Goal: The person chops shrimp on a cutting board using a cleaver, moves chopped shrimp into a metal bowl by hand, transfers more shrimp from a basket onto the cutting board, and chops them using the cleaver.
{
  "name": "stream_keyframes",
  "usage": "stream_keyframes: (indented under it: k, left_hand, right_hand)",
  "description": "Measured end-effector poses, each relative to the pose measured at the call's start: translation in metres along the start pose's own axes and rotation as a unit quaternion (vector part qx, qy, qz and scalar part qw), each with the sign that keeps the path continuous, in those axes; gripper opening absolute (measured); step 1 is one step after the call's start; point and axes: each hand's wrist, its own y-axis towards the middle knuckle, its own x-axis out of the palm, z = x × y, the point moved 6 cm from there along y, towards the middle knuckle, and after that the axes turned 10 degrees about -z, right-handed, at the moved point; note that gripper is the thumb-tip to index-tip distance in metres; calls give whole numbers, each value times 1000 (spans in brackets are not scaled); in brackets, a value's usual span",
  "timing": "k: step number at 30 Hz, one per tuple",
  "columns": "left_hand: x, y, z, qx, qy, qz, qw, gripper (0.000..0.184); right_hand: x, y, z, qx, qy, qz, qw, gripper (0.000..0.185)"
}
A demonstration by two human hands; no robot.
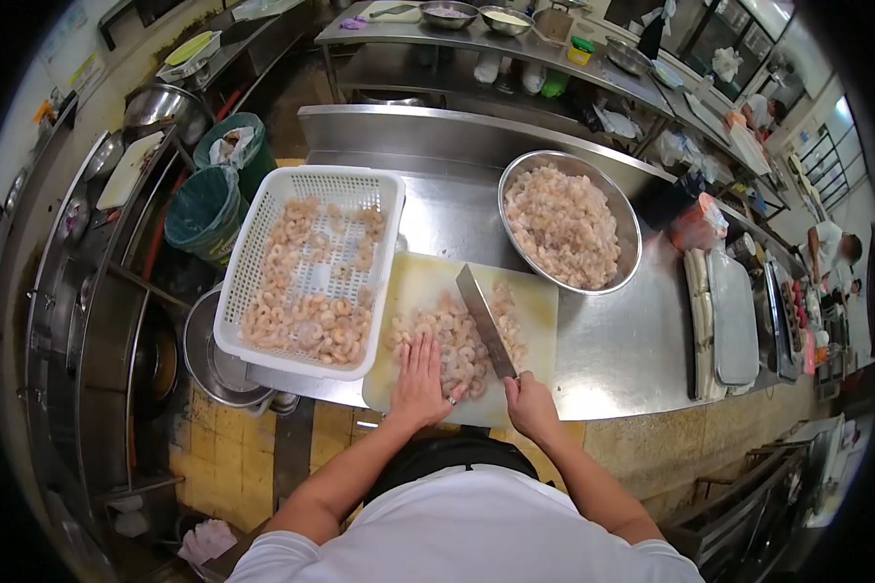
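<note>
My right hand [532, 408] is closed around the handle of a large knife [486, 321], its broad blade standing among the shrimp on a cutting board [540, 374]. My left hand [421, 387] lies with fingers stretched out on the near left part of the peeled shrimp [454, 335], left of the blade. Smaller pieces of shrimp [507, 328] are on the blade's right side. A white perforated basket [391, 209] with more shrimp stands to the left of the board. Beyond the board's right corner, a steel bowl [636, 255] is heaped with shrimp pieces.
The steel table [608, 350] has a raised back edge. Green bins [202, 209] and a metal pot [226, 355] stand by its left side. Lidded trays [732, 316] line the right end. Behind is a counter [389, 34] with bowls. Other people [826, 248] are far right.
</note>
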Motion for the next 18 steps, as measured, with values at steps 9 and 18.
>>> stream_keyframes:
  k: [9,18]
  left_hand:
    - [0,-1,1,-6,0,-9,1000,107]
    - [0,-3,0,6,-16,28,999,110]
  right_hand:
    - [16,0,-3,-32,-11,-12,999,36]
    - [-6,-6,-15,-27,-24,-28,999,36]
